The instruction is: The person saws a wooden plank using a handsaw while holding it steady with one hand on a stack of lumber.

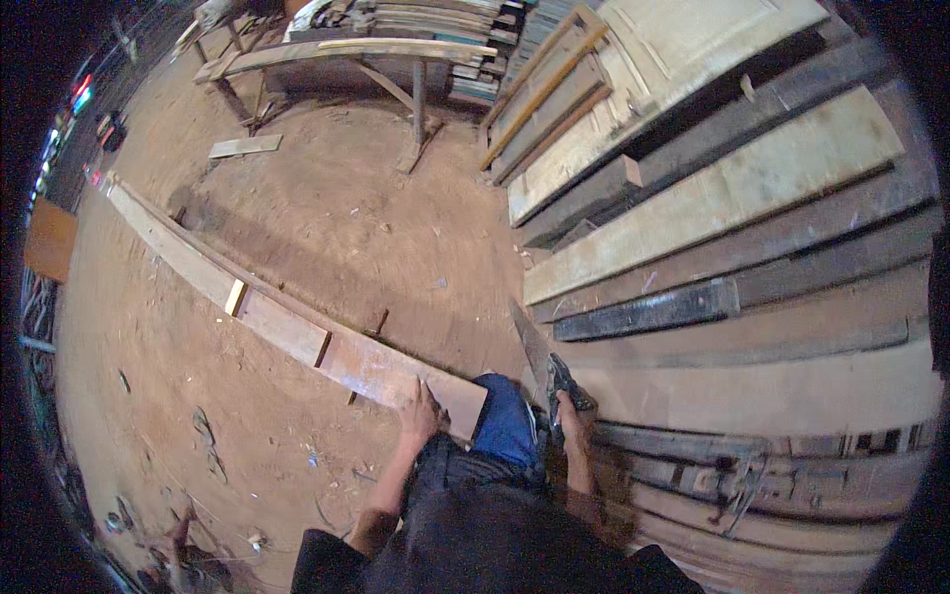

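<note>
A long pale plank [366, 366] runs from the far left to near my body, with short wooden pieces [236, 297] across it. Its near end rests by my blue-clad leg [510, 426]. My left hand [421, 406] grips that near end, fingers over the top face. My right hand [572, 416] is closed on the black handle of a handsaw [539, 351], its blade pointing forward and up, just right of the plank's end and apart from it.
Long boards and door panels [708, 198] are stacked along the right. A rough trestle bench [351, 54] stands at the back, before piled timber [475, 20]. A loose board [244, 147], sandals [206, 436] and scraps lie on the dirt floor [396, 228].
</note>
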### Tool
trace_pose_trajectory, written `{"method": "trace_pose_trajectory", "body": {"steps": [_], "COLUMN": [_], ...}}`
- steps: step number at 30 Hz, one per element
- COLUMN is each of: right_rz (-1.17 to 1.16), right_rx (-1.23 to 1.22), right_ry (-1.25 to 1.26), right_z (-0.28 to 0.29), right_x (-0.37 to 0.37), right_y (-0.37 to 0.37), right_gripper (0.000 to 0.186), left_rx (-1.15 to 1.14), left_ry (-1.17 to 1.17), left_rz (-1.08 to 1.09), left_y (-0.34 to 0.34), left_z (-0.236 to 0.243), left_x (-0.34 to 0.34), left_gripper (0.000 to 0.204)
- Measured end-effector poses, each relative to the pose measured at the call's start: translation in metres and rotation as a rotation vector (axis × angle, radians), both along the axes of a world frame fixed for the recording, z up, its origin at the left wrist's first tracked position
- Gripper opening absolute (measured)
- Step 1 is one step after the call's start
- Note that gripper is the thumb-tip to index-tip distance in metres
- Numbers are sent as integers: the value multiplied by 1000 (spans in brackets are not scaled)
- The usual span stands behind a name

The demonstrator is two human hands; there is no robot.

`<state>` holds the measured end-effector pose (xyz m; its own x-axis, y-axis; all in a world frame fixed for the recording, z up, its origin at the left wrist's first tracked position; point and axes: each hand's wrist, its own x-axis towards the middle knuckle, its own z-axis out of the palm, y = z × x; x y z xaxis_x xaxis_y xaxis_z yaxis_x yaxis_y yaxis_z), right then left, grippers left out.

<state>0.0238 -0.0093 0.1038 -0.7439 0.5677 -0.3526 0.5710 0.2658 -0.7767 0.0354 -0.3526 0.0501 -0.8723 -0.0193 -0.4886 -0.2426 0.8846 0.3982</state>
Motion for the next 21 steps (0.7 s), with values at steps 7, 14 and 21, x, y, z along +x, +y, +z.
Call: {"method": "trace_pose_trajectory", "body": {"steps": [7, 14, 21], "right_rz": [166, 132, 51], "right_rx": [-365, -704, -776], "right_ry": [-72, -383, -424], "right_z": [39, -16, -4], "right_x": [-122, -233, -294], "right_y": [-39, -41, -44], "right_gripper": [14, 24, 18], "left_rx": [-200, -251, -257], "left_ry": [77, -177, -327], "left_rz": [77, 34, 75], "left_y": [18, 18, 40], "left_z": [-43, -43, 17], "left_x": [13, 3, -32], "left_gripper": [83, 85, 97]}}
